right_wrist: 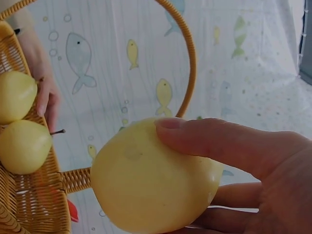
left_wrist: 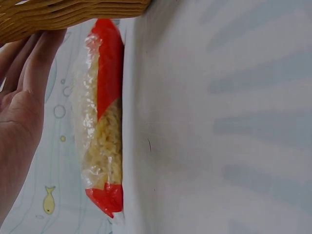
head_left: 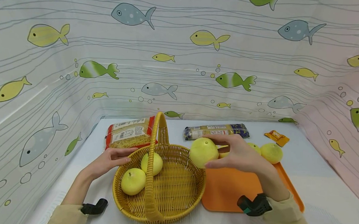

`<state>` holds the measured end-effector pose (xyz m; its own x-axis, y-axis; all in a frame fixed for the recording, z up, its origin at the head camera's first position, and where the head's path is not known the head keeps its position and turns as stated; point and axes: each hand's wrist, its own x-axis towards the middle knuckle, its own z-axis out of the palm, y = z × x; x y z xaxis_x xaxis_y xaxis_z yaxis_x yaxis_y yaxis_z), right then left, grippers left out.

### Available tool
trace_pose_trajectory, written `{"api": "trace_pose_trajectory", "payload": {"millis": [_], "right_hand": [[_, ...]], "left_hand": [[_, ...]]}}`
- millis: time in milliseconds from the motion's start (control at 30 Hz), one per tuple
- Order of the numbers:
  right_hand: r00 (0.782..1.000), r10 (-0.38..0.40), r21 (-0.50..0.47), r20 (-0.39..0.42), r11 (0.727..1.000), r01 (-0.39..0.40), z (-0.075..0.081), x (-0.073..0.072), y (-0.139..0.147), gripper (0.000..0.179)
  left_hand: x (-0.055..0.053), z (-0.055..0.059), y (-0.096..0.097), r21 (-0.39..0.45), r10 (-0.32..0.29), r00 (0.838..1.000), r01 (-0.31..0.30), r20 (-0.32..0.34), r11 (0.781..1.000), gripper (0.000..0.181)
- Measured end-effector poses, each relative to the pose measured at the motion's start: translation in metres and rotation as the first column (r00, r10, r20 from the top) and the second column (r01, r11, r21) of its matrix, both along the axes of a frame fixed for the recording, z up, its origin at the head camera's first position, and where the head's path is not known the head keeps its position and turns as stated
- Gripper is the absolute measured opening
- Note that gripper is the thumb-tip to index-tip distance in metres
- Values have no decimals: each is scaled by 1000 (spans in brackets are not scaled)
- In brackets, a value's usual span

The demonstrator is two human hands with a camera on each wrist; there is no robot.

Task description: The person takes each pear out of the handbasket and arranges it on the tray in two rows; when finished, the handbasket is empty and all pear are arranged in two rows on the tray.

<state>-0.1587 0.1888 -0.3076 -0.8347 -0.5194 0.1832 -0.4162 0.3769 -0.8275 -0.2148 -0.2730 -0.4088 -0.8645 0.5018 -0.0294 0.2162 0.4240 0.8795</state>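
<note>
My right hand point(head_left: 238, 153) grips a round yellow pear point(head_left: 204, 153) above the right rim of a wicker basket point(head_left: 176, 188), thumb on one side and fingers on the other. Inside the basket, to the left of its tall handle, lie two more pears; their stems show in the right wrist view. With fairly straight fingers, my left hand point(head_left: 106, 162) rests against the basket's left rim. An orange tray point(head_left: 227, 191) lies to the right, partly under my right forearm. Pears point(head_left: 271, 153) sit at the tray's far end, some hidden behind the hand.
Behind the basket lies a red and clear bag of pasta point(head_left: 130, 133). A long dark-ended clear packet point(head_left: 216, 131) lies at the back, with a small orange packet point(head_left: 277, 138) at the back right. Fish-patterned sheets wall the table's back and sides.
</note>
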Motion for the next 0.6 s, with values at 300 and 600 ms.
{"api": "trace_pose_trajectory", "payload": {"millis": [300, 600], "right_hand": [[998, -10, 39, -67, 999, 13, -2, -5, 11, 77], [997, 2, 61, -74, 998, 2, -3, -11, 21, 73]], "left_hand": [[0, 1, 1, -3, 7, 1000, -7, 10, 1000, 45], [-1, 0, 1, -11, 14, 1000, -14, 16, 1000, 44]]}}
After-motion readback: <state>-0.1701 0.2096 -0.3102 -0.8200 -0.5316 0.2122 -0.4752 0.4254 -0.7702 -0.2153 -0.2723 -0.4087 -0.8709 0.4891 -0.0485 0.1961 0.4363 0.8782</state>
